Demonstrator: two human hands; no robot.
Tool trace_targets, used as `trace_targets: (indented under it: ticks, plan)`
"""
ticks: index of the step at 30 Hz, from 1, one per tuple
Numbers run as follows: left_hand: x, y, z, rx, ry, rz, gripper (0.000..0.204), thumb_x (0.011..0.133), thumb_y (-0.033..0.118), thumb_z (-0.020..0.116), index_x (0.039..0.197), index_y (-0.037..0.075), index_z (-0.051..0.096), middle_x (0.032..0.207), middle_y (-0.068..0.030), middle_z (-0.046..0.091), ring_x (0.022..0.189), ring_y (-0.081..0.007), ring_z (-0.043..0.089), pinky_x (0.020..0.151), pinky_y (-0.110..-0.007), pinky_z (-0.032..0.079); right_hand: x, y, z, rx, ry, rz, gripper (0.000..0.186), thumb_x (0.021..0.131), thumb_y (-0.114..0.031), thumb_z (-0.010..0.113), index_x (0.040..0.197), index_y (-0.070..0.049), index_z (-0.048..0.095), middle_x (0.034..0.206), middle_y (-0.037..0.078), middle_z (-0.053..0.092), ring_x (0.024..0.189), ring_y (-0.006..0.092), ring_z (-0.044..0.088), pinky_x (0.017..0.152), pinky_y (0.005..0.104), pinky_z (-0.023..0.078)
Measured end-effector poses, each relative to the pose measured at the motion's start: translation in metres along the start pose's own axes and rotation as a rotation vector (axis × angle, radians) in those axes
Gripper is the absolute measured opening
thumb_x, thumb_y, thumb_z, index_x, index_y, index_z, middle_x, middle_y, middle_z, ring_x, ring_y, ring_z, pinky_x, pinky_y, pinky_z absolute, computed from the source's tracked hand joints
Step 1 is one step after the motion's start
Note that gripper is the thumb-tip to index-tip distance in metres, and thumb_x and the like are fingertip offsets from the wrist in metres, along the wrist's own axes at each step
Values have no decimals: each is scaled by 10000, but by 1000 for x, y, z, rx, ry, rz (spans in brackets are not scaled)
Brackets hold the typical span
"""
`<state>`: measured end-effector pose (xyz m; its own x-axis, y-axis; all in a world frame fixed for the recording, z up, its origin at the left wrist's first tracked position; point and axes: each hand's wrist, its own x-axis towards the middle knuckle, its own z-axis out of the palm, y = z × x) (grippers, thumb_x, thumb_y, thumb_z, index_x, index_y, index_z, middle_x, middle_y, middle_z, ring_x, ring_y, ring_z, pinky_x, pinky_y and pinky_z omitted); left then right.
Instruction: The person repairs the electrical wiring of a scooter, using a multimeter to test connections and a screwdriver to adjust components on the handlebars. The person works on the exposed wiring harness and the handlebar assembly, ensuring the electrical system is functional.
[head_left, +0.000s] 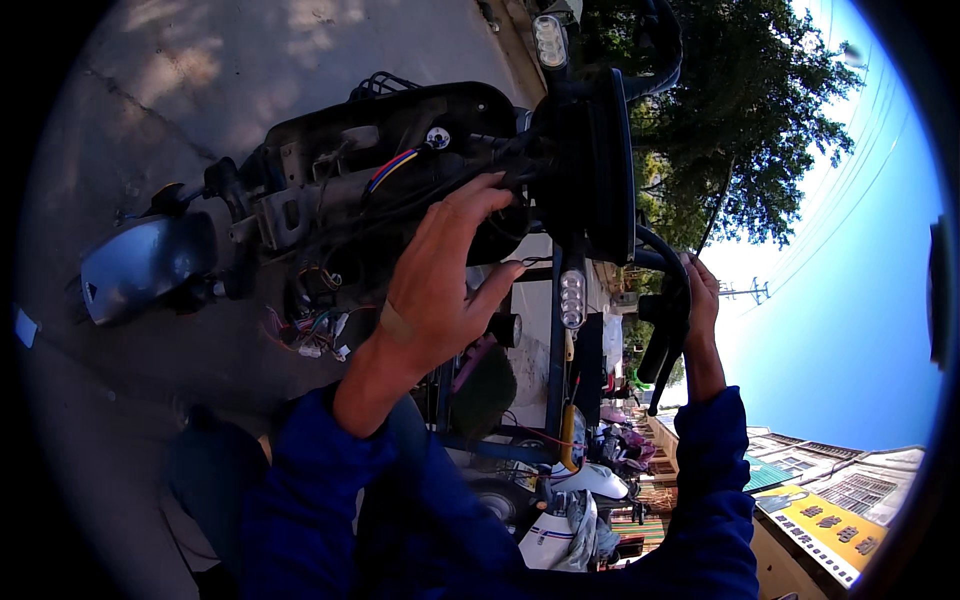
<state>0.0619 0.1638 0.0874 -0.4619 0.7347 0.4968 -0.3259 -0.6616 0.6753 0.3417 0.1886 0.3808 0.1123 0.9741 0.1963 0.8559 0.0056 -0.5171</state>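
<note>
The stripped front of a scooter fills the middle, with a dark front panel and a black body shell full of bare wiring. My left hand reaches in behind the panel, thumb and fingers spread apart. Its thumb tip lies next to a thin black wire; I cannot tell whether they touch. On the panel's other side, my right hand is closed beside the bend of the black handlebar. A thin black cable runs from its fingertips; the rest of the grip is partly hidden.
Clear-lensed lamps stick out from the panel. A loose bundle of coloured connectors hangs near my left forearm. The silver-blue fender lies at the left. Parked scooters, a yellow sign and trees stand beyond.
</note>
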Motion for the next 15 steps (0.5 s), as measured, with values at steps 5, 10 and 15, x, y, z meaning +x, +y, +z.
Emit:
trace_targets:
  ticks: [5,10,15]
  plan:
    - [-5,18,-18,118,83,99,634,874,133,819,1426,25,526,1569,-220,457,1307,-349,593,1086,-439,482,-2,-16,15,63,2,7,347,1063,-280,579,1168,16,728,940,55,723,731,73,625,664,207,489]
    - [26,73,-12,430,-38,376,502,939,204,764,1355,1,569,1462,-240,562,1327,-405,568,1130,-512,440,-18,-3,-3,349,-49,53,438,934,-195,447,1246,57,624,858,19,559,720,96,524,656,224,447]
    - [120,117,29,848,-489,434,373,923,211,770,1219,-2,690,1274,-196,715,1302,-380,604,1137,-496,436,-20,4,14,643,-23,8,271,1081,-184,507,1230,4,633,960,20,589,864,89,533,803,208,438]
